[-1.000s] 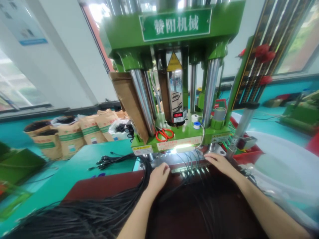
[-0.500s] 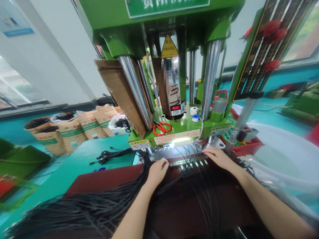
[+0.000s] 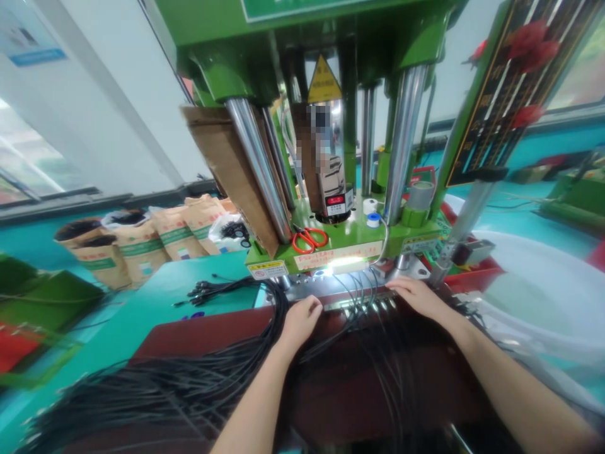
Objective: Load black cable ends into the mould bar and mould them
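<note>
A long metal mould bar lies at the front of the green press, with thin black cables running across it. At its left end, my left hand is closed with curled fingers; the exact contact is hidden under them. My right hand grips around the bar's right end, fingers close together and thumb out of sight. A thick bundle of black cables passes beside my left wrist and spreads over the dark red worktop.
The green press rises ahead on steel columns, with red-handled scissors and a blue-and-white tape roll on its ledge. Cardboard leans at the left column. A large white tub stands right; paper sacks stand left.
The view has tilted down slightly and shifted, so the press sits a little higher and further right. Both hands stay at the two ends of the mould bar.
</note>
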`<action>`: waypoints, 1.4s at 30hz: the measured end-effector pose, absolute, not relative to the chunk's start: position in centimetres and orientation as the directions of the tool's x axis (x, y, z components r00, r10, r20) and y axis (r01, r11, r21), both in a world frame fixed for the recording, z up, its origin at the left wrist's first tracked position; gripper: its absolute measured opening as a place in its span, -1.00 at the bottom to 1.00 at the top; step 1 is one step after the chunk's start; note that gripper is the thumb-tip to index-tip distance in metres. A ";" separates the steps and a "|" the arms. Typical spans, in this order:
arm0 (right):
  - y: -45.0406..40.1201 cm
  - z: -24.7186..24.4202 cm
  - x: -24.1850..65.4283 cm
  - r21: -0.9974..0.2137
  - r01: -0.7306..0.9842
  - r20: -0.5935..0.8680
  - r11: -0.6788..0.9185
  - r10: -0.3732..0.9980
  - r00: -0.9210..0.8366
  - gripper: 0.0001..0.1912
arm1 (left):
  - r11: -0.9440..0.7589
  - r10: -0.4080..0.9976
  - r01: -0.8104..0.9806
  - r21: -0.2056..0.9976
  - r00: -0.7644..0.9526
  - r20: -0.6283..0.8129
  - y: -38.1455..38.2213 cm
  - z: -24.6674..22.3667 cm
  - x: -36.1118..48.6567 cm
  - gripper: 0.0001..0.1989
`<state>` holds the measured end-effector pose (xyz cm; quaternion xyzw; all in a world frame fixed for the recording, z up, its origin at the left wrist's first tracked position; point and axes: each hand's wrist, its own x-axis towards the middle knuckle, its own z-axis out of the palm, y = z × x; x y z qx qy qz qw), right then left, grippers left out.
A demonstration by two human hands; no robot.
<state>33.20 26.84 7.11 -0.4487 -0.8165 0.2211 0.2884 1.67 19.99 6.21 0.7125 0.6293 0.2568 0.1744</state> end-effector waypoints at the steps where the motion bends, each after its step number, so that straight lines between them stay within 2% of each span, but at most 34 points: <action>1: 26.8 7.2 33.2 -0.618 0.605 0.272 0.501 0.859 -0.434 -0.68 | -0.148 0.986 0.807 0.571 0.076 0.148 20.0 6.2 1.7 -0.83; 42: 26.1 7.9 33.0 -0.618 0.610 0.282 0.496 0.864 -0.417 -0.70 | -0.123 0.991 0.803 0.584 0.066 0.117 19.8 6.9 1.8 -0.82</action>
